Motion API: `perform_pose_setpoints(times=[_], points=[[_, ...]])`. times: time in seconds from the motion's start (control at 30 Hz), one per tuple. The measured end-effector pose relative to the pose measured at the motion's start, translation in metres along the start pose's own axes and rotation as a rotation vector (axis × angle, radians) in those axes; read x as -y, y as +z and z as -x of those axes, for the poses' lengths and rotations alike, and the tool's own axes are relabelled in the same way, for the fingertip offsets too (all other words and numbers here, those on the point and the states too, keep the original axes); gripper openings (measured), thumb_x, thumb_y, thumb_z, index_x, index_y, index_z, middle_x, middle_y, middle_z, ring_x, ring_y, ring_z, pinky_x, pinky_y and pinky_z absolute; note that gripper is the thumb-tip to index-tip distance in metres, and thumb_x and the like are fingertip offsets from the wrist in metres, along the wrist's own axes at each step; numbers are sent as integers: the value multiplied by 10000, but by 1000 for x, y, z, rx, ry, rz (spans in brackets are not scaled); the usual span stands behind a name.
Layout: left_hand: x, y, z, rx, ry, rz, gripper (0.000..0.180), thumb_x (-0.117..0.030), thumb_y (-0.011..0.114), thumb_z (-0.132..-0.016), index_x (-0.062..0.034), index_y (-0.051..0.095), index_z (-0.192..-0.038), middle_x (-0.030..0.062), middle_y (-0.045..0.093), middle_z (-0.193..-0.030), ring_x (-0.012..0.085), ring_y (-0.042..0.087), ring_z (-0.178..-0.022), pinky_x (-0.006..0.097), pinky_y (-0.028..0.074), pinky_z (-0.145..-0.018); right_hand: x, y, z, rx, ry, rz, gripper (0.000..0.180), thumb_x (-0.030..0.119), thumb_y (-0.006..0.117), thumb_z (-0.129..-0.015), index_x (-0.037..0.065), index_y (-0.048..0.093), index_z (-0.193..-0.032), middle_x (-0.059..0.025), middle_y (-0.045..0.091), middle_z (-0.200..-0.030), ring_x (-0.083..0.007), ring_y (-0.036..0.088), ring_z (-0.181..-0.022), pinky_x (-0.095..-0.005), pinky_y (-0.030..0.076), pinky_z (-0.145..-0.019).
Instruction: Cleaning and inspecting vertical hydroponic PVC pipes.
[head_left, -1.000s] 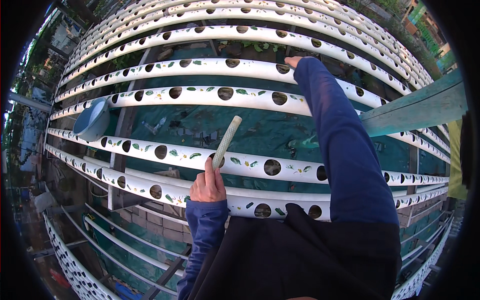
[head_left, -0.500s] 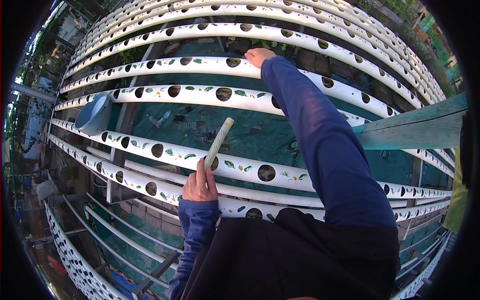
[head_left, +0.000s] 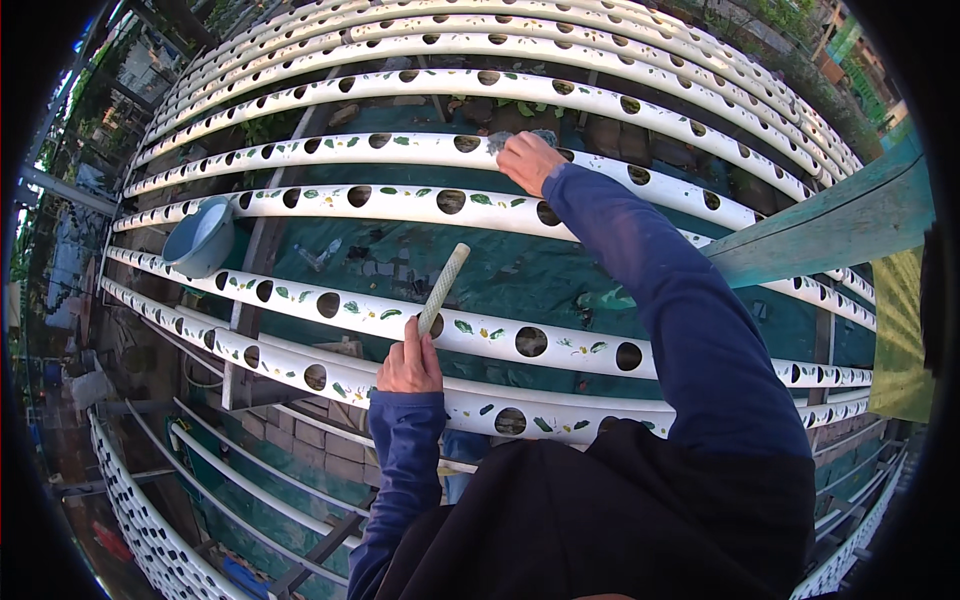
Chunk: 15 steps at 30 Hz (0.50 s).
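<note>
My left hand (head_left: pixel 408 362) grips the lower end of a pale mesh-textured stick (head_left: pixel 443 288) that slants up to the right over a near white pipe (head_left: pixel 480 336) with round holes. My right hand (head_left: pixel 530 160) reaches far forward in a blue sleeve and rests on a farther white pipe (head_left: pixel 400 150), closed on a small grey object (head_left: pixel 505 140) beside one of the holes. What that object is cannot be made out.
Many curved white pipes with round holes run left to right across a rack over green sheeting (head_left: pixel 530 270). A pale blue bucket (head_left: pixel 198 238) sits between pipes at the left. A green beam (head_left: pixel 830 230) crosses at the right. More pipes (head_left: pixel 150 520) lie below left.
My right hand has drawn back toward me, from a far pipe to one a row or two closer. The left hand with the stick has stayed over the same near pipe.
</note>
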<state>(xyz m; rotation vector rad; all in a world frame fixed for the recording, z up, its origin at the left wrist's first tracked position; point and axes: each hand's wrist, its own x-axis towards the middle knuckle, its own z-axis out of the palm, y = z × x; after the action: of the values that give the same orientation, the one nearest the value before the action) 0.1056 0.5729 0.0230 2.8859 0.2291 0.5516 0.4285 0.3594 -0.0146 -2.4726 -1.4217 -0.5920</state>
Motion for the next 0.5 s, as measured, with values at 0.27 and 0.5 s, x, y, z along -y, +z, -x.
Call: perform_pose_setpoints(times=[0.27, 0.5], points=[[7, 0, 1, -5, 41, 12, 330, -190, 593, -854, -76, 572, -1163, 75, 532, -672, 249, 556, -546, 375, 457, -500, -12, 10, 2, -3, 542, -54, 336, 363, 508, -868, 127, 584, -1095, -103, 616, -1052, -310, 552, -1010, -418, 424, -866], [8, 7, 1, -23, 111, 27, 382, -207, 614, -833, -84, 566, -1192, 39, 494, -649, 207, 531, -519, 335, 438, -475, -49, 30, -64, 605, 1114, -331, 670, 589, 299, -877, 82, 557, -1230, -153, 492, -1309, -288, 486, -1195, -361, 323, -1017]])
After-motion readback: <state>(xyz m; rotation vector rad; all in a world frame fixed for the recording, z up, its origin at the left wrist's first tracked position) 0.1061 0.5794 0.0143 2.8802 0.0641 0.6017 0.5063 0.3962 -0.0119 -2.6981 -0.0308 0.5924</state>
